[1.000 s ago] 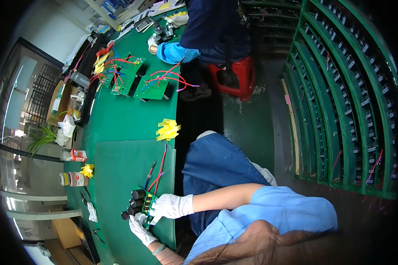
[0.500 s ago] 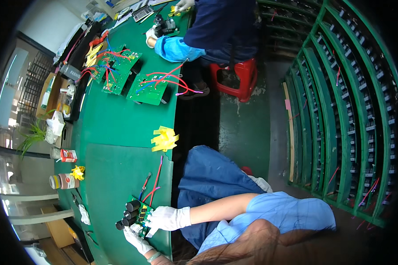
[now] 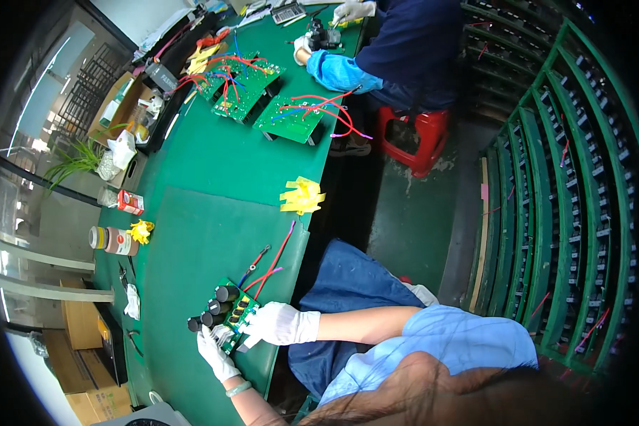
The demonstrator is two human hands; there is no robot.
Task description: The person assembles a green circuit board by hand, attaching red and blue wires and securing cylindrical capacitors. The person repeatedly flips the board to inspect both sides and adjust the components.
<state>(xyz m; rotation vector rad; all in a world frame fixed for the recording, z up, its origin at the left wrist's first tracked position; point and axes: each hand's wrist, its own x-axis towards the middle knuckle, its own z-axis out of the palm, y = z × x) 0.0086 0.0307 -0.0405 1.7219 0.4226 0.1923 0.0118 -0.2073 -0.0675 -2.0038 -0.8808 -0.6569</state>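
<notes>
A green circuit board [image 3: 228, 341] with several black cylindrical capacitors [image 3: 217, 307] lies tilted between my hands at the near part of the bench. My left hand [image 3: 216, 355], white-gloved, has its fingers closed on the board's lower left edge, beside the pale ribbed parts. My right hand [image 3: 282, 324], also white-gloved, is closed at the board's right edge, next to the small yellow-wound coils [image 3: 241, 307]. Its fingertips are partly hidden. A small pale flat piece shows below them; its kind I cannot tell. Red wires [image 3: 275, 261] stretch from the board's far side across the bench.
A crumpled yellow tape bundle [image 3: 302, 196] lies at the green bench's [image 3: 206, 234] right edge. Farther off are wired circuit boards [image 3: 291, 121] and a co-worker's gloved hand [image 3: 303, 50]. Jars [image 3: 121, 241] and pliers [image 3: 123, 275] line the left side. Green racks [image 3: 539, 213] stand right.
The whole view has shifted and turned, so the bench things appear farther right. Both hands stay at the same circuit board, with little change in grip.
</notes>
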